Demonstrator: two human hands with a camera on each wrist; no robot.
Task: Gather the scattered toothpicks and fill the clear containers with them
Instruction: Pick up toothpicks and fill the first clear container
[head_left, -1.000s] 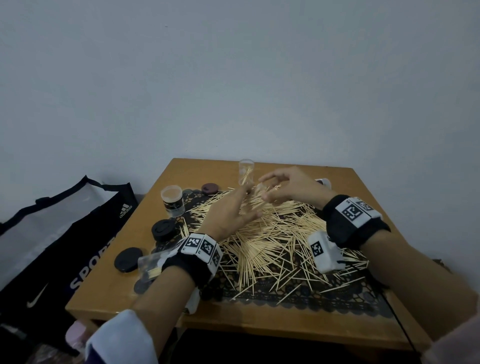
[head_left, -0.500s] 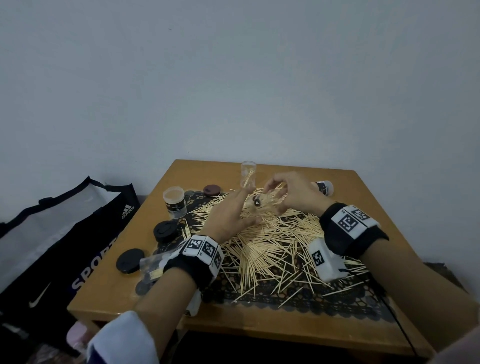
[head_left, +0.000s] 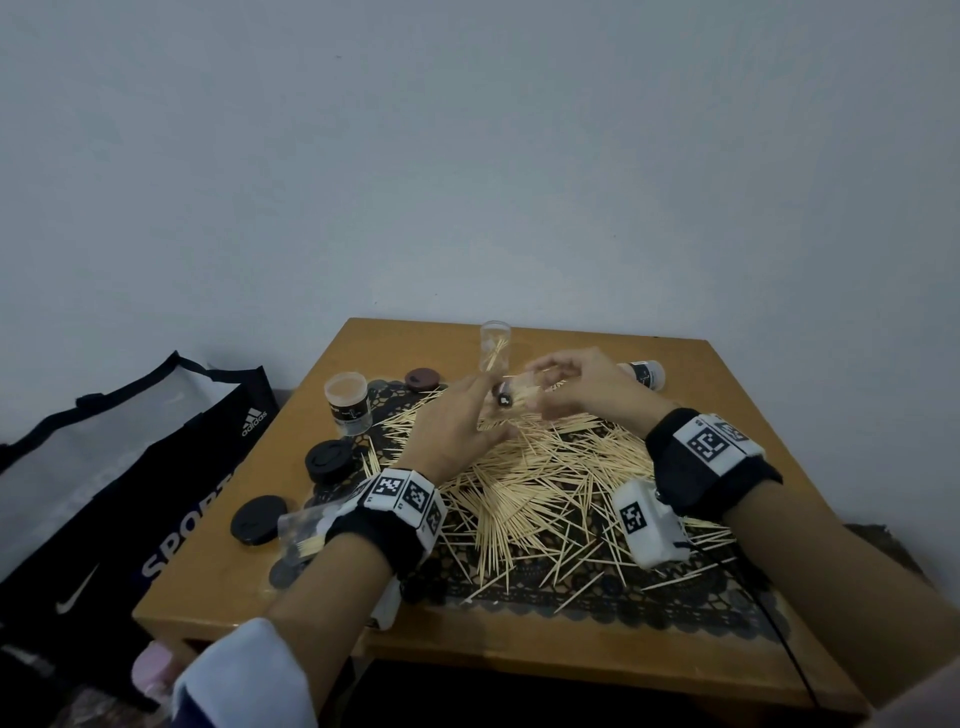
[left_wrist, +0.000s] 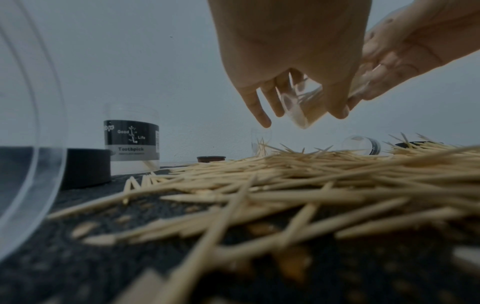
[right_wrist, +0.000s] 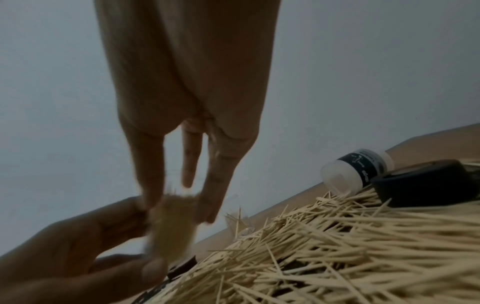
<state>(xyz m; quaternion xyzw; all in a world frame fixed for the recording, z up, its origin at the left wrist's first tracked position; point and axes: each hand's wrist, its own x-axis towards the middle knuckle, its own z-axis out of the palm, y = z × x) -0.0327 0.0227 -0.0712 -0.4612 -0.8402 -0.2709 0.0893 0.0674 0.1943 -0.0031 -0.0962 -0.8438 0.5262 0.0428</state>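
Observation:
Loose toothpicks lie heaped on a dark lace mat. Above the heap's far side my two hands meet on a small clear container that is tipped on its side and packed with toothpicks. My left hand grips its closed end with fingers and thumb. My right hand curls its fingers round the other end, where the toothpick tips stick out. A narrow clear tube holding a few toothpicks stands upright just behind.
An upright labelled container stands at the left, and another lies on its side at the back right. Black lids and a brown lid sit left of the mat. Another clear container lies beside my left wrist. A sports bag leans left of the wooden table.
My hands have closed in on each other above the pile. The toothpick-filled container, unseen a second ago, is now held between both hands.

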